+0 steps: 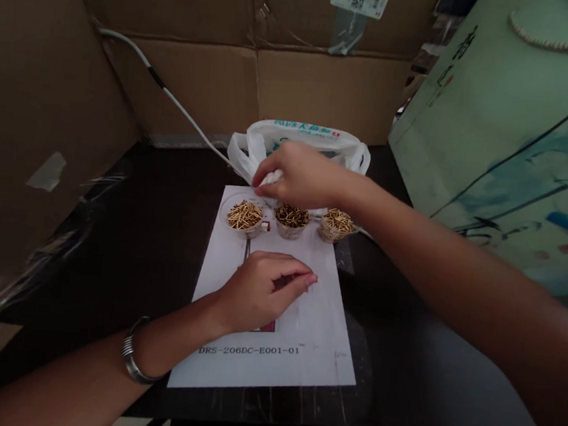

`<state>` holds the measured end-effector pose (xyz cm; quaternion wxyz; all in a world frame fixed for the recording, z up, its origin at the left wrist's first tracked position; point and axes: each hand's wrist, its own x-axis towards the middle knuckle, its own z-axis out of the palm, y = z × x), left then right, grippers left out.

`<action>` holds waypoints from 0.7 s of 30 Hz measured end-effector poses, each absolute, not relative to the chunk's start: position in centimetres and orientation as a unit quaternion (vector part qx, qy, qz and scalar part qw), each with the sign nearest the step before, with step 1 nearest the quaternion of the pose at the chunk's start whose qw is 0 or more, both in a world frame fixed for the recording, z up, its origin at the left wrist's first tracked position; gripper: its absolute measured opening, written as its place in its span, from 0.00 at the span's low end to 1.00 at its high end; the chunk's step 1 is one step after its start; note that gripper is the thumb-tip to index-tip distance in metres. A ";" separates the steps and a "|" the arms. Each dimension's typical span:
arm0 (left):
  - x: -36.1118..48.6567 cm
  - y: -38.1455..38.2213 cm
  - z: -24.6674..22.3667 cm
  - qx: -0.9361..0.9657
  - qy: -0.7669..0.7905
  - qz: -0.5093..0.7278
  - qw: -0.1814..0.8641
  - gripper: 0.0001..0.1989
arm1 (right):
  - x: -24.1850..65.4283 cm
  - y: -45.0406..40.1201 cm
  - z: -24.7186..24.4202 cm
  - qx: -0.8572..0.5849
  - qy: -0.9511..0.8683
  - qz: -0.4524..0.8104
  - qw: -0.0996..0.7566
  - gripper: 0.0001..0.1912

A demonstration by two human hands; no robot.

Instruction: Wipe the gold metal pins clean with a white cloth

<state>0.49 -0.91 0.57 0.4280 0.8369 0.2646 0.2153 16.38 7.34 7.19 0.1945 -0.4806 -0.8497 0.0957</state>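
My left hand (264,289) is over the printed white sheet (318,350), thumb and index fingertip pressed together; anything between them is too small to make out. My right hand (295,174) reaches across in front of a white plastic bag (316,134), just above the row of cups. Its fingers are curled into a pinch, and white crumpled material shows in the gap; I cannot tell whether it is gripped. Three clear plastic cups hold small brass-coloured metal pins: a left cup (245,216), a middle cup (291,219) with darker pins, and a right cup (336,225).
Cardboard walls (190,83) enclose the dark table (147,226) at the back and left. A white cable (183,109) runs down towards the bag. On the right stands a large pale green paper bag (512,141) with a rope handle.
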 end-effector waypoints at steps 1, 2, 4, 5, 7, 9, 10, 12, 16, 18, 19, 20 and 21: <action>0.5 -0.9 0.5 0.842 0.263 0.211 0.421 0.13 | 15.6 6.9 7.3 -0.461 -0.861 0.099 0.190 0.08; 0.4 -0.9 0.5 0.847 0.261 0.207 0.415 0.13 | 14.9 6.5 7.3 -0.447 -0.870 0.101 0.179 0.08; 0.4 -0.9 0.4 0.854 0.256 0.205 0.404 0.14 | 14.1 6.2 7.2 -0.437 -0.880 0.102 0.152 0.09; 0.4 -0.9 0.3 0.858 0.252 0.207 0.397 0.14 | 13.8 6.1 7.1 -0.441 -0.881 0.102 0.140 0.10; 0.4 -0.9 0.3 0.865 0.243 0.211 0.385 0.14 | 13.4 6.1 6.9 -0.452 -0.878 0.095 0.128 0.12; 0.3 -0.9 0.4 0.865 0.236 0.222 0.384 0.13 | 13.2 6.2 6.7 -0.461 -0.874 0.081 0.129 0.13; 0.2 -0.9 0.4 0.861 0.235 0.231 0.388 0.13 | 13.1 6.2 6.7 -0.463 -0.874 0.073 0.130 0.12; 0.1 -0.9 0.4 0.842 0.244 0.261 0.405 0.13 | 13.0 6.2 6.6 -0.465 -0.873 0.063 0.133 0.11; -0.2 -0.5 0.0 0.756 0.286 0.344 0.477 0.17 | 12.8 6.2 6.7 -0.481 -0.866 0.062 0.127 0.10; -0.2 -0.2 -0.1 0.712 0.302 0.370 0.514 0.19 | 12.7 6.1 6.7 -0.494 -0.859 0.066 0.116 0.10; -0.1 -0.1 0.0 0.698 0.306 0.377 0.526 0.20 | 12.7 6.1 6.7 -0.498 -0.857 0.067 0.115 0.10; -0.1 0.1 0.1 0.688 0.309 0.382 0.534 0.20 | 12.8 6.1 6.7 -0.499 -0.856 0.066 0.117 0.10; 0.0 0.1 0.2 0.682 0.311 0.382 0.541 0.20 | 12.8 6.1 6.7 -0.497 -0.857 0.063 0.122 0.10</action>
